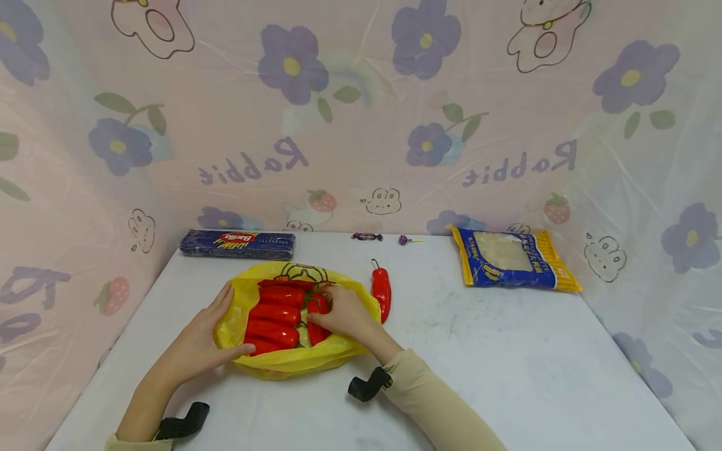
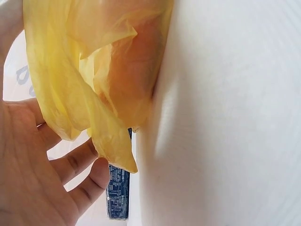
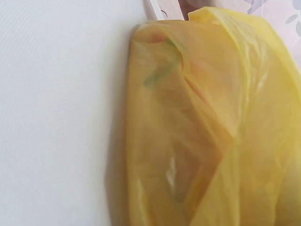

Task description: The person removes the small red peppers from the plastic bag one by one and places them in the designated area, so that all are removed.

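A yellow plastic bag (image 1: 293, 369) lies with its mouth spread wide, and several red chili peppers (image 1: 273, 334) are side by side in it. At the left rim, my left hand (image 1: 194, 344) holds the bag, thumb over the near edge and fingers outside. The left wrist view shows that hand (image 2: 37, 174) against the bag's hanging folds (image 2: 61, 75). My right hand (image 1: 350, 316) reaches into the mouth and grips an upright-lying red chili pepper (image 1: 318, 335); some of its fingers are hidden. In the right wrist view the bag (image 3: 188, 122) hides the hand.
Another red chili pepper (image 1: 381, 291) lies just right of the bag. Along the back are a blue spaghetti pack (image 1: 237, 245), a wrapped candy (image 1: 367, 237) and a lollipop (image 1: 403, 240). A blue and yellow food packet (image 1: 502, 254) lies at the back right of the white table (image 1: 507, 376).
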Motion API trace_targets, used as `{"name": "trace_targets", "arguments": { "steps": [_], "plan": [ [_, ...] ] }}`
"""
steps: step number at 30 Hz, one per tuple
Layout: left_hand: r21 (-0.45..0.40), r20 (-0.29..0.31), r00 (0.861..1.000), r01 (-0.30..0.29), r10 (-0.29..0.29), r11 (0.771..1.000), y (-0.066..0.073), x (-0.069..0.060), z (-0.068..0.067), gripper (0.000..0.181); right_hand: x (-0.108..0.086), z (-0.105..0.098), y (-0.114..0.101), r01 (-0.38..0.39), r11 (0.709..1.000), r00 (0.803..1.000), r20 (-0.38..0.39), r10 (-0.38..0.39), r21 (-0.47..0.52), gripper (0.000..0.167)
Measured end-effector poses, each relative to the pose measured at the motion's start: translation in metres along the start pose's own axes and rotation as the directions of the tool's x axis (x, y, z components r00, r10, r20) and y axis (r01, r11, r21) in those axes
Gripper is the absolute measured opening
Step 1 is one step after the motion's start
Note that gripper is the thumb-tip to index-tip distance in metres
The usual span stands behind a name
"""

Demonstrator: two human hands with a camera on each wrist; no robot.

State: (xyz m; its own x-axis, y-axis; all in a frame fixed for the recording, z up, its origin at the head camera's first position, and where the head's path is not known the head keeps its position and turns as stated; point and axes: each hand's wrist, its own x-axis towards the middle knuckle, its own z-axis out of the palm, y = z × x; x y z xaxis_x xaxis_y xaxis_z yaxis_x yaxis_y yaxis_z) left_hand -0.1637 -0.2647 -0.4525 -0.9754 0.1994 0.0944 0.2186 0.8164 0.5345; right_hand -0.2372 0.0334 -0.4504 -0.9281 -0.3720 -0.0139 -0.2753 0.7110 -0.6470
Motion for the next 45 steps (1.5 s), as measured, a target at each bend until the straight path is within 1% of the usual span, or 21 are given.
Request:
{"name": "trace_targets", "arguments": {
  "steps": [10,18,21,27,34,39,45],
  "plan": [
    [-0.004,-0.002,1.000,-0.001,0.001,1.000,0.000,0.000,0.000,0.125,-0.001,-0.001,0.000,0.018,1.000,1.000,-0.008,-0.018,0.007,0.058],
    [-0.014,-0.001,1.000,0.000,0.000,1.000,-0.001,0.000,0.001,0.125,-0.002,-0.002,-0.002,0.018,1.000,1.000,-0.019,-0.017,0.011,0.058],
    [-0.015,-0.001,1.000,-0.004,0.004,1.000,-0.002,-0.001,0.001,0.125,-0.003,-0.004,-0.003,0.033,0.999,0.999,-0.027,-0.033,0.007,0.057],
    [-0.013,-0.002,1.000,-0.007,0.007,1.000,-0.003,0.000,0.002,0.125,-0.004,-0.007,-0.008,0.052,0.998,0.997,-0.048,-0.053,-0.028,0.053],
    [-0.008,-0.003,1.000,-0.004,0.004,1.000,-0.005,0.000,0.002,0.125,-0.006,-0.014,-0.013,0.098,0.991,0.991,-0.079,-0.105,-0.096,0.050],
    [-0.010,-0.001,1.000,-0.007,0.007,1.000,-0.004,0.000,0.002,0.125,-0.008,-0.018,-0.017,0.106,0.985,0.988,-0.094,-0.120,-0.134,0.050],
    [-0.012,-0.001,1.000,-0.009,0.009,1.000,-0.003,0.000,0.001,0.125,-0.011,-0.023,-0.020,0.113,0.983,0.984,-0.119,-0.130,-0.144,0.047]
  ]
}}
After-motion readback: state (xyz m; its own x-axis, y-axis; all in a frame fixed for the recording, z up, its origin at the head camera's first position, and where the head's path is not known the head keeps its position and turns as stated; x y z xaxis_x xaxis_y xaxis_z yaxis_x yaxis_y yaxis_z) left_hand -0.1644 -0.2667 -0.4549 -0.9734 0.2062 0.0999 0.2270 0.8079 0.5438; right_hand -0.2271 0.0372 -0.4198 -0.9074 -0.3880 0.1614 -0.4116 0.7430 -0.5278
